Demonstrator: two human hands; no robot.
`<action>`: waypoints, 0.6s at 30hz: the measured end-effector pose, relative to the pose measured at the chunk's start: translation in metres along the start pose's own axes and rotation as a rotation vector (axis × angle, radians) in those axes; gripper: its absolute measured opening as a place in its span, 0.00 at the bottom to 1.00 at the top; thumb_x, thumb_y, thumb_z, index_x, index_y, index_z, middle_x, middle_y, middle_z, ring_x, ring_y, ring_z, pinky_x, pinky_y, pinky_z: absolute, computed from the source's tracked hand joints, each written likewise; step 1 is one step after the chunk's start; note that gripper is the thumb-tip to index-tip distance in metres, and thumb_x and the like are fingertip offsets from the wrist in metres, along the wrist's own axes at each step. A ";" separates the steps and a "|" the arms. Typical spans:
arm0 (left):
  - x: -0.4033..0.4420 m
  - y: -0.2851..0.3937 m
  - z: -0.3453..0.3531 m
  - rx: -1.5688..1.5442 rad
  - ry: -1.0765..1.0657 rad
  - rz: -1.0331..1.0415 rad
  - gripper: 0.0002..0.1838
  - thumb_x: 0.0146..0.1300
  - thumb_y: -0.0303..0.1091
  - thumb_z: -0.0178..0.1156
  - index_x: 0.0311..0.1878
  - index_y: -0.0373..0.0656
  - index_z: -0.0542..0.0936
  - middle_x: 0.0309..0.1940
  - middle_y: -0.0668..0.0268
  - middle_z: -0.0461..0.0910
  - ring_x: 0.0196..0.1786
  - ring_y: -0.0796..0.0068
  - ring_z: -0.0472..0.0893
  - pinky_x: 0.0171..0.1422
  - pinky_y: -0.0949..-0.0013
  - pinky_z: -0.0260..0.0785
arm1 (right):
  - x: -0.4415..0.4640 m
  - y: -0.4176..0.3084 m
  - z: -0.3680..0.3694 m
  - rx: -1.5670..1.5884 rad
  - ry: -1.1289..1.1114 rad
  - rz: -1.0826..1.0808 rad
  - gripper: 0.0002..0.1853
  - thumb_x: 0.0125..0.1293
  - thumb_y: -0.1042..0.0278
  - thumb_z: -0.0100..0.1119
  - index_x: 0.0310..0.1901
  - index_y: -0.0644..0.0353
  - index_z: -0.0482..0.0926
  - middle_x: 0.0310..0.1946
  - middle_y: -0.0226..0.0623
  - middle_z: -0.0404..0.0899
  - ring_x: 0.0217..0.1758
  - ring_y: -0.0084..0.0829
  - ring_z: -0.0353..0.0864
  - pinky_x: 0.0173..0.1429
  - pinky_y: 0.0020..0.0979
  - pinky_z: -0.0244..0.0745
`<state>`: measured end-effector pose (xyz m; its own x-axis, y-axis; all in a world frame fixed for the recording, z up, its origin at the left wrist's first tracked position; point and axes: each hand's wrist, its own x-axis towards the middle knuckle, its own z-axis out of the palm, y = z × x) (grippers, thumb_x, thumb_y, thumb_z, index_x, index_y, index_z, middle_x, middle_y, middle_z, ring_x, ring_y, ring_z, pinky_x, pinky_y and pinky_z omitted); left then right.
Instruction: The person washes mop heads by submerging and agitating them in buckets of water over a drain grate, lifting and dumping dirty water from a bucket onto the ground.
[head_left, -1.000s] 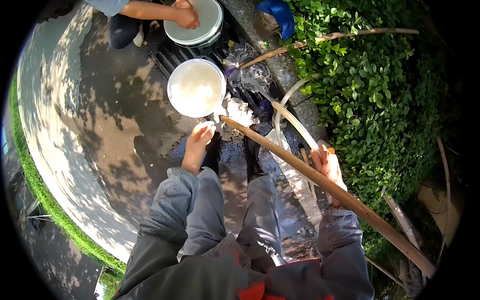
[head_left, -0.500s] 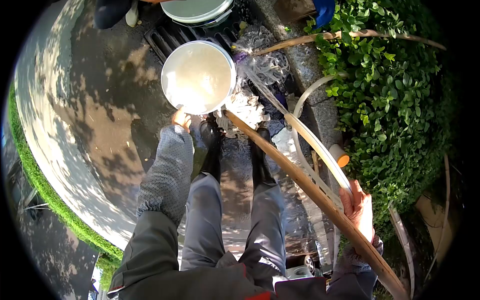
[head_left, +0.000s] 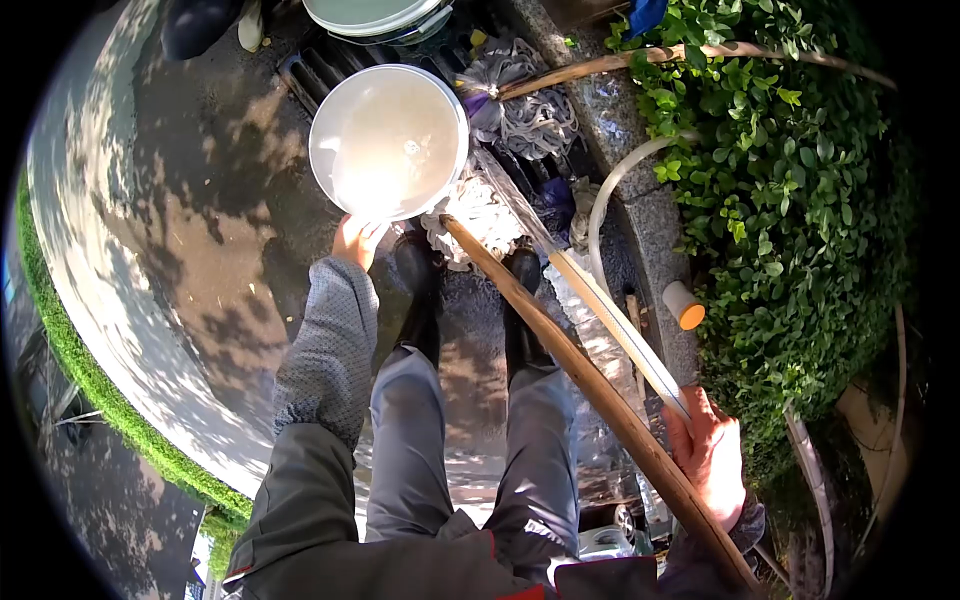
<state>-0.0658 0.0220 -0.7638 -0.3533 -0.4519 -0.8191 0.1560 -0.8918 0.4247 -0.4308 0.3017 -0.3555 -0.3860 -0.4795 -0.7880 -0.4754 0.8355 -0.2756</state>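
Note:
My left hand [head_left: 358, 240] grips the near rim of a white bucket [head_left: 316, 150], which is tilted toward me and holds cloudy liquid. My right hand [head_left: 708, 455] is closed around a pale hose [head_left: 625, 340]. Clear water [head_left: 515, 200] streams from its end, past the bucket's right side. Between my boots and the bucket lies a wet string mop head [head_left: 480, 220]. Its wooden handle [head_left: 590, 375] slants down across my right forearm, close to the hand. A second mop head [head_left: 525, 110] rests farther back, with its handle [head_left: 650, 63] reaching over the hedge.
Another bucket [head_left: 385, 15] stands behind, near a dark drain grate [head_left: 300, 85]. Along the right run a stone curb [head_left: 655, 235] and a leafy hedge [head_left: 790, 210]. An orange-ended cup-like object [head_left: 684, 305] lies by the curb. Another person's shoe [head_left: 250, 28] shows at the top left.
My right hand and the hose end have shifted left, and the water stream is wider. The mop handle has swung left at its near end. The bucket appears slightly farther up and left.

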 end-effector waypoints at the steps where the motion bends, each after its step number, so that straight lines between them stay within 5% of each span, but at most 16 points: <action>1: 0.000 0.000 0.003 0.015 0.008 0.014 0.13 0.67 0.31 0.51 0.52 0.39 0.71 0.51 0.59 0.76 0.56 0.63 0.76 0.67 0.57 0.67 | -0.001 -0.003 0.001 -0.005 0.003 -0.020 0.11 0.63 0.71 0.59 0.45 0.65 0.73 0.29 0.50 0.79 0.26 0.49 0.81 0.28 0.38 0.76; 10: -0.022 0.062 0.101 0.360 0.139 0.071 0.10 0.67 0.38 0.57 0.41 0.41 0.71 0.42 0.60 0.79 0.50 0.63 0.79 0.64 0.58 0.67 | -0.009 0.003 0.011 -0.001 0.004 -0.056 0.14 0.61 0.70 0.62 0.46 0.64 0.74 0.31 0.50 0.80 0.27 0.49 0.82 0.30 0.39 0.77; 15: -0.018 0.098 0.146 0.532 0.098 0.127 0.12 0.62 0.37 0.65 0.37 0.40 0.74 0.34 0.62 0.80 0.37 0.75 0.82 0.41 0.75 0.80 | -0.012 0.013 0.016 -0.006 0.032 -0.069 0.13 0.61 0.69 0.62 0.45 0.64 0.75 0.30 0.49 0.79 0.26 0.48 0.81 0.30 0.40 0.77; 18: -0.016 0.108 0.172 0.740 0.172 0.102 0.15 0.60 0.38 0.67 0.38 0.37 0.74 0.32 0.63 0.79 0.34 0.76 0.81 0.37 0.78 0.79 | -0.014 0.017 0.015 -0.019 0.040 -0.063 0.12 0.61 0.68 0.62 0.43 0.64 0.75 0.28 0.48 0.78 0.26 0.49 0.81 0.29 0.40 0.77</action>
<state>-0.2022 -0.0633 -0.6385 -0.2126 -0.5820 -0.7849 -0.4997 -0.6255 0.5992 -0.4217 0.3268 -0.3580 -0.3861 -0.5420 -0.7464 -0.5142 0.7982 -0.3136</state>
